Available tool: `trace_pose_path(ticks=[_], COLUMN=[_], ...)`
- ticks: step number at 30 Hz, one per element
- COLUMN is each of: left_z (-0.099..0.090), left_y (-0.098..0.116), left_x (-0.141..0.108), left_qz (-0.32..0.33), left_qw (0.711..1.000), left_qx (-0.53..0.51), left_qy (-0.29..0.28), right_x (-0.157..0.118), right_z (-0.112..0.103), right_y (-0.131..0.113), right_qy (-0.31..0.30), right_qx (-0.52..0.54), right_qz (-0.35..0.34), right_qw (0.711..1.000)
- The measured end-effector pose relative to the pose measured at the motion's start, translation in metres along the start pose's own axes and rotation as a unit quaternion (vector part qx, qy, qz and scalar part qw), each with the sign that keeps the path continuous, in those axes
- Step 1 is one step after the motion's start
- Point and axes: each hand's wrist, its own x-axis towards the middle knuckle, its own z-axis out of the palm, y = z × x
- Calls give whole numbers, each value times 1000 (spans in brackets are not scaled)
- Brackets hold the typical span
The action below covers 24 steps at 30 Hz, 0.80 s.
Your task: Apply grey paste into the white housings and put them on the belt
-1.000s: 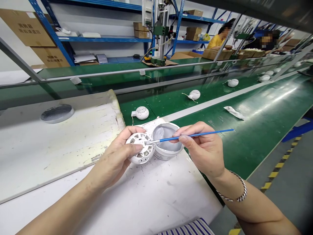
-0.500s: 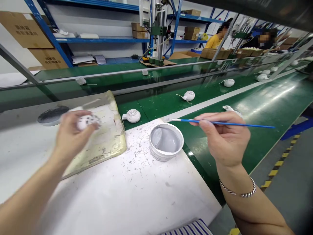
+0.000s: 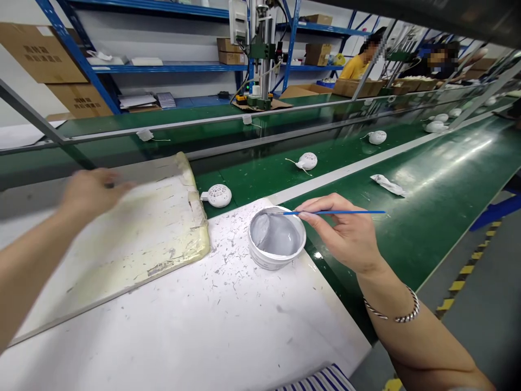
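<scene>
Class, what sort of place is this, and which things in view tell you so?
Most likely a factory assembly line: white rounded parts lie spaced along a green belt-like surface, a person in yellow is farther along, and blue shelving holds cardboard boxes.

Glossy counter (image 3: 443, 179), matt cardboard boxes (image 3: 44, 57) far left
Smooth, plastic-looking tub (image 3: 269, 262), wet-shiny paste (image 3: 284, 234); rough, flaking board (image 3: 142, 233) at left.
</scene>
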Motion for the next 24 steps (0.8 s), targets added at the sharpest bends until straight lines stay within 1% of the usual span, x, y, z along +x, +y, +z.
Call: trace_pose_path(ticks=[2, 4, 6, 8, 10, 13, 16, 18, 20, 22, 24], left_z=[28, 58, 83, 102, 112, 112, 99, 87, 74, 62, 53], left_y=[37, 74, 105, 126, 135, 132, 119, 108, 96, 85, 75], left_x=[5, 8, 10, 13, 16, 16, 11, 6, 0, -9, -19], left_qz=[38, 75, 86, 81, 72, 59, 45, 32, 14, -3, -12], left_qw=[999, 995, 993, 993, 992, 990, 982, 967, 936, 885, 831], left_qx=[-7, -14, -9, -7, -17, -59, -143, -226, -334, -451, -542], left_qy=[-37, -58, -77, -89, -99, -111, -113, -111, -110, -116, -125], right_x=[0, -1, -1, -2, -2, -2, 1, 4, 9, 12, 15], right_z=[1, 3, 3, 2, 1, -1, -1, 0, 1, 3, 4], right_y=[2, 3, 4, 4, 4, 3, 4, 6, 11, 17, 21], right_qy=[-3, -9, -18, -29, -34, -28, 1, 27, 56, 74, 77], right_qx=[8, 15, 19, 26, 42, 90, 165, 222, 275, 315, 349], right_qz=[0, 6, 16, 26, 39, 67, 116, 157, 201, 249, 298], right_qw=[1000, 1000, 1000, 999, 998, 993, 979, 962, 939, 913, 885])
